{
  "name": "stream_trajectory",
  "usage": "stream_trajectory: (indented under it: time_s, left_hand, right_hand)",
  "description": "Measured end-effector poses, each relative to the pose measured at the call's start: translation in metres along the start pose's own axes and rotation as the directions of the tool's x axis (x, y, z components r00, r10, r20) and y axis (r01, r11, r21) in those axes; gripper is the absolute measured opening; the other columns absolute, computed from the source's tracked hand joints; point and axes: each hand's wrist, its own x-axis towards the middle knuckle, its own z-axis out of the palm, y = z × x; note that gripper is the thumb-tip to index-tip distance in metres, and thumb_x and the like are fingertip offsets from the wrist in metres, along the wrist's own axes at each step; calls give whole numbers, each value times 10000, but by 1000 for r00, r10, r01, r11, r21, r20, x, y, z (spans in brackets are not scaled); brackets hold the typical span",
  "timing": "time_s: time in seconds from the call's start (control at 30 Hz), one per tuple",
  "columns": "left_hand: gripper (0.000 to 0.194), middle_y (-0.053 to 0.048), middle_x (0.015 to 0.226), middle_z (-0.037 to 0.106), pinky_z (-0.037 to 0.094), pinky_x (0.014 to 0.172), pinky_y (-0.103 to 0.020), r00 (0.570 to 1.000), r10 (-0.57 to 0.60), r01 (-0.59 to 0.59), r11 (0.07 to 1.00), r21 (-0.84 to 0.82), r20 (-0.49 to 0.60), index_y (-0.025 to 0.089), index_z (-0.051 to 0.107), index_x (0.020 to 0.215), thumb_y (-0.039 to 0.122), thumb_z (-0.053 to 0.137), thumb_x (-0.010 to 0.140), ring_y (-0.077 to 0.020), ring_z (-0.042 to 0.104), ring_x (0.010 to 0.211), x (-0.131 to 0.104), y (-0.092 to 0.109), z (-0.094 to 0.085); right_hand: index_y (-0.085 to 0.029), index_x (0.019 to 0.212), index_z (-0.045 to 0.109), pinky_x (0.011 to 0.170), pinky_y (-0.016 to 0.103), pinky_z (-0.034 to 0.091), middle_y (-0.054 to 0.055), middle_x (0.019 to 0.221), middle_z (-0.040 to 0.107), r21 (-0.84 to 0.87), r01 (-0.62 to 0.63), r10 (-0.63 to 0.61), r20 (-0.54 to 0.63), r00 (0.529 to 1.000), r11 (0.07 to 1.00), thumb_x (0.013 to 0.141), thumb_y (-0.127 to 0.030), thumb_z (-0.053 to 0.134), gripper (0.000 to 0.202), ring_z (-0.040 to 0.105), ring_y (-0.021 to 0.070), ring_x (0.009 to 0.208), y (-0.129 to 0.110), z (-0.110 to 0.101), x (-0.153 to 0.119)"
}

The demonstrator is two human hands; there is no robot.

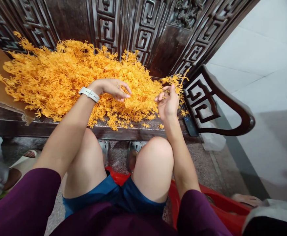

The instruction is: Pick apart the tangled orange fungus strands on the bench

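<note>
A large heap of orange-yellow, branching, stringy pieces (67,75) lies on a dark wooden bench; they look like soft plastic. My left hand (115,89), with a pale watch band on the wrist, hovers over the middle of the heap. Its fingers are loosely bent and apart, and I see nothing held in them. At the heap's right end my right hand (169,101) is closed, thumb against fingers. A branching orange piece (174,79) sticks up from its fingertips. Part of that grip is hidden behind the hand.
Behind the heap rises the bench's carved back (71,19), with a curved armrest (234,108) at right. A dark phone (191,126) lies by the armrest. Flattened cardboard (0,82) is under the heap's left side. A red plastic stool (214,200) is beneath me. Another person's foot (31,153) shows at left.
</note>
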Motion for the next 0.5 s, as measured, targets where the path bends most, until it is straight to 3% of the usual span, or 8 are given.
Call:
stream_trajectory:
  time_s: [0.07,0.2,0.27,0.4,0.5]
  left_hand:
    - [458,-30,784,765,604,749,-351,994,13,-14,1000,11,111,272,874,1022,405,990,600,-246,796,825,-10,8,-1]
    - [625,-59,1166,848,635,933,-367,931,242,-227,970,-86,275,301,852,1178,392,993,577,-274,812,1149,-20,24,4]
    - [636,-91,1274,841,638,939,-356,911,253,-216,966,-145,325,288,847,1220,496,973,632,-286,807,1189,-17,26,10]
    - [592,-133,1195,861,592,717,-250,937,215,-209,977,-51,274,212,875,1012,744,850,755,-229,824,981,0,21,29]
    - [592,-112,1300,839,582,764,-232,917,328,-300,942,-148,227,247,853,1159,767,689,929,-199,803,1102,11,20,42]
  right_hand:
    - [-305,947,645,649,403,545,-56,545,436,4,-37,36,87,996,999,917,-1023,379,766,542,180,479,0,2,-3]
    - [-314,969,678,593,380,509,-70,520,410,-4,-75,74,167,983,997,938,-1000,404,739,452,150,416,-5,12,-9]
    - [-311,982,682,576,377,510,-66,522,424,-3,-96,95,178,979,995,919,-1023,389,772,459,153,424,-9,16,-11]
    - [-312,1012,689,617,404,550,-48,543,449,-25,-112,115,255,960,993,884,-1062,338,837,527,187,495,-15,21,-15]
    - [-319,1026,686,668,433,575,-44,552,441,-19,-123,123,315,941,992,877,-1066,346,835,588,215,560,-16,23,-16]
